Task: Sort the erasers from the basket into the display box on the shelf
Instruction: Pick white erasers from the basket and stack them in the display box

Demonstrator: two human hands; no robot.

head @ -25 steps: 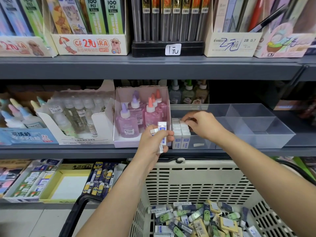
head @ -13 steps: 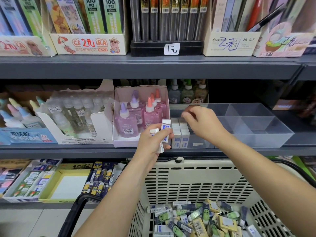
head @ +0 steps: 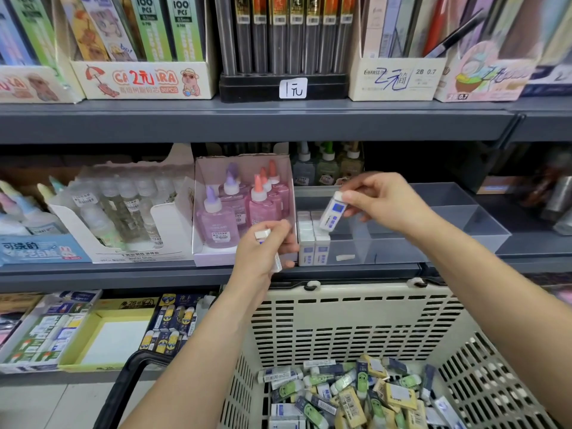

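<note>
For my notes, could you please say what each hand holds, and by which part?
Right hand pinches an eraser by its upper end; left hand grips a second eraser around its middle.

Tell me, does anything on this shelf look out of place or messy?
One small thing: a little white scrap lies flat and alone on the floor of the clear box, apart from the upright rows of erasers at its left end. What it is, I cannot tell. Nothing else stands out.

Grey metal shelving [head: 247, 120] is stacked in three tiers and is packed with boxed stationery [head: 145, 78]. Pale floor tiles [head: 34, 404] are seen at the lower left. Everything is evenly lit.
</note>
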